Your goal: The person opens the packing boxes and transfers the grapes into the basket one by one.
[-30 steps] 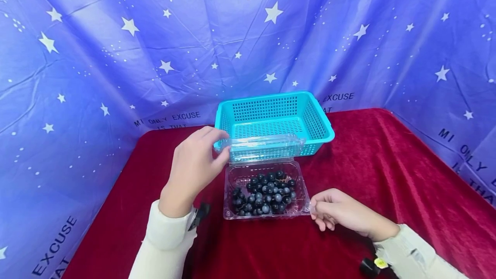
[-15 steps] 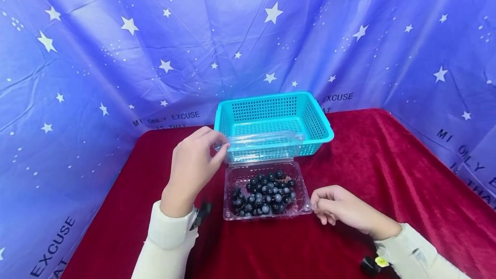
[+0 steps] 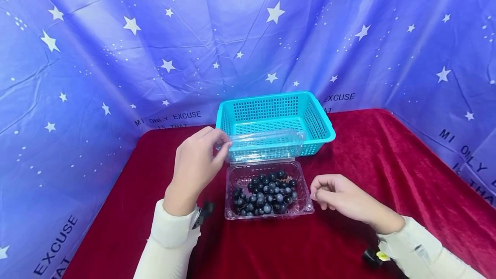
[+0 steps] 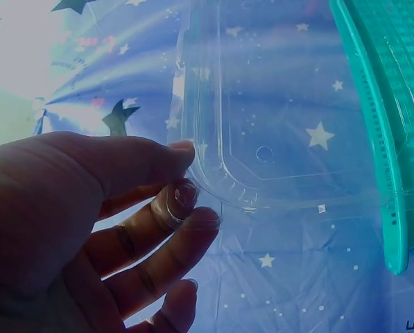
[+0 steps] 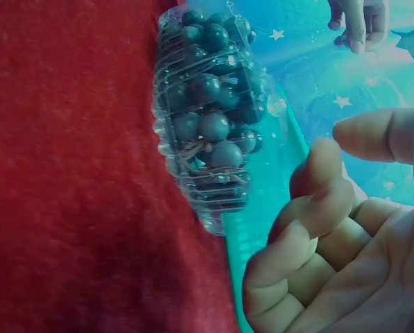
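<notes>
raised away from the near right corner of the clear clamshell (image 3: 232, 216), the right hand (image 3: 341, 199) has been brought level with the container's right side since the earlier frames; its grip is left loosely curled, with nothing held. the left hand (image 3: 199, 160) is kept at the far left, its grip closed in a pinch on a corner of the lid (image 3: 263, 146), which is held tilted up in front of the turquoise basket (image 3: 265, 107). by judgement, the opening of the clamshell has been done, while the lid has not yet been released. the dark grapes (image 3: 267, 197) are still bunched inside the tray, on the red-draped worktop (image 3: 368, 154), and appear unmoved, as does the basket behind.
</notes>
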Motion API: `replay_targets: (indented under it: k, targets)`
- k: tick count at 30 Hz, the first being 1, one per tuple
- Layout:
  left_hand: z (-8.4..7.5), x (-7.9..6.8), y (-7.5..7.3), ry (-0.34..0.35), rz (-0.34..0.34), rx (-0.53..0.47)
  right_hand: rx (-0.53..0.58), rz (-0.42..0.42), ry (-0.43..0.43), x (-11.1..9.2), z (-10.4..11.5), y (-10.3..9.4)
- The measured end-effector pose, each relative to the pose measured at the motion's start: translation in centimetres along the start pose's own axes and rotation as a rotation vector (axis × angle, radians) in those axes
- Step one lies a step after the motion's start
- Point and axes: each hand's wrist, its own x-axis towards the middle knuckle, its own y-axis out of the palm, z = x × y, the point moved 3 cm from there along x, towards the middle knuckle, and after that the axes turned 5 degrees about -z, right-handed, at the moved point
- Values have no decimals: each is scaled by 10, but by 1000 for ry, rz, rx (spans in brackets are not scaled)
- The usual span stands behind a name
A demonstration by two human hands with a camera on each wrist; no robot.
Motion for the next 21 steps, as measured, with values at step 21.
replay_targets:
  k: [21]
  targets:
    - [-3, -1, 2, 8, 5, 15, -185, -157, 60, 52, 36, -1]
